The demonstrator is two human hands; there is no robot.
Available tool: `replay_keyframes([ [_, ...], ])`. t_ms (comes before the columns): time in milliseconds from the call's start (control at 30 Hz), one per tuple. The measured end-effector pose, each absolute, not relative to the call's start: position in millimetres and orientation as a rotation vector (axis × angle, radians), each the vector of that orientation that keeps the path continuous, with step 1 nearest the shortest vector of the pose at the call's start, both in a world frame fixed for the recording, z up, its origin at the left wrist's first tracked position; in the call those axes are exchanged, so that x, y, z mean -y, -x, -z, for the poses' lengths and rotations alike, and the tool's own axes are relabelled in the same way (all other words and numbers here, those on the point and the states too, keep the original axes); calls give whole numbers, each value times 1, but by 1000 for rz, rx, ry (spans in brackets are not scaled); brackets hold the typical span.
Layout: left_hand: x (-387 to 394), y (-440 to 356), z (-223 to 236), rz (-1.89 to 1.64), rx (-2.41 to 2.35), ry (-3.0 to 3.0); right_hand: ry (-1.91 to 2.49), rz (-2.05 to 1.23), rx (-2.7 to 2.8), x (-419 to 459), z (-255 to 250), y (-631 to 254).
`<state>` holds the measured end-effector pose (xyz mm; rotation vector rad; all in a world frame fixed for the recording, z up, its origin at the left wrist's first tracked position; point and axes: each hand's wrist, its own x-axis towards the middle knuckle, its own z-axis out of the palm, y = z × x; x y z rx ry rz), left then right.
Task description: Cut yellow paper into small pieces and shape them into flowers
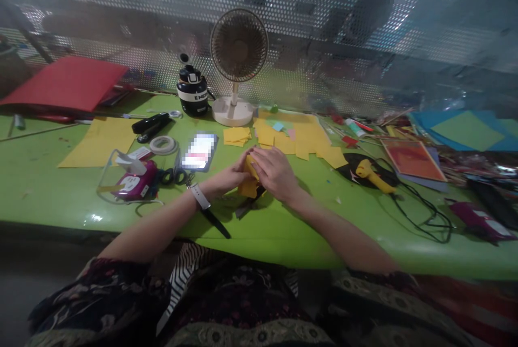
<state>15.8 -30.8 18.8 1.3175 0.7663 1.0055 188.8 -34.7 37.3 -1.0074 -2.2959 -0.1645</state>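
Both my hands meet at the middle of the green table (48, 190) over a folded piece of yellow paper (248, 187). My left hand (231, 175), with a white watch on the wrist, pinches the paper's left side. My right hand (274, 172) lies curled over its top, fingers pressed onto it. Under the paper a dark flat tool pokes out; I cannot make out what it is. More cut yellow paper pieces (297, 142) lie just behind my hands.
A small fan (238, 63) and a black bottle (192, 90) stand at the back. A phone (199, 151), tape roll (163, 145), scissors (174, 176) and stapler (150, 126) lie left. A yellow glue gun (372, 174) with cable lies right, a red sheet (68, 82) far left.
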Motion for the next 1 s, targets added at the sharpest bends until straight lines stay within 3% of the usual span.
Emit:
replay_keyframes([
  [200, 37, -14, -30, -837, -757, -1250, 1014, 146, 2286, 33, -37, -191],
  [567, 30, -16, -15, -884, -676, -1408, 999, -39, 2122, 36, -50, -193],
  [1000, 34, -22, -19, -797, -691, -1280, 1098, -473, 1823, 33, -56, -197],
])
